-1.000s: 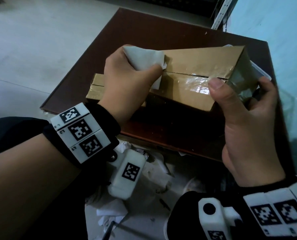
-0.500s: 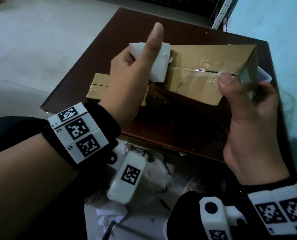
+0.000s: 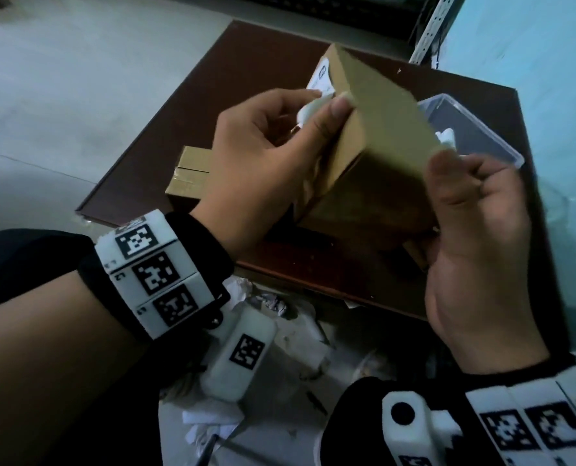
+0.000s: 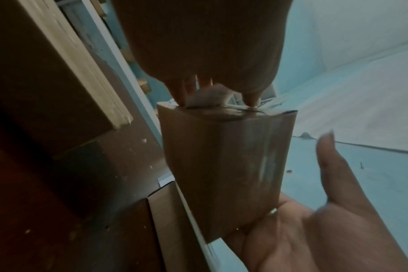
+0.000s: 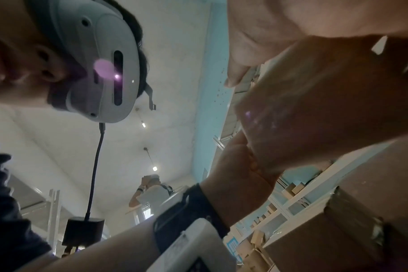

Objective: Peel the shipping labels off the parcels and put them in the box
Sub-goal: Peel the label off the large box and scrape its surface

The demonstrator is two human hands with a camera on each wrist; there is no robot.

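Note:
I hold a brown cardboard parcel [image 3: 380, 136] tilted on end above the dark table [image 3: 253, 79]. My left hand [image 3: 325, 102] is at its upper end and pinches a crumpled white peeled label [image 3: 308, 111] against the parcel's edge; the left wrist view shows that label [image 4: 210, 97] under my fingertips. A white shipping label [image 3: 320, 77] is still stuck on the far face. My right hand [image 3: 471, 169] cups the parcel's lower end, thumb along the side and fingers behind. The clear plastic box [image 3: 501, 142] stands behind the parcel on the right, with white scraps inside.
A second, flat cardboard parcel [image 3: 189, 176] lies on the table's left side behind my left hand. Crumpled paper scraps [image 3: 279, 331] litter the floor below the table's near edge. A blue wall runs close along the right.
The parcel has swung from lying sideways to standing on end, uncovering the plastic box. My left thumb, stuck up half a second ago, has come back down onto the white label.

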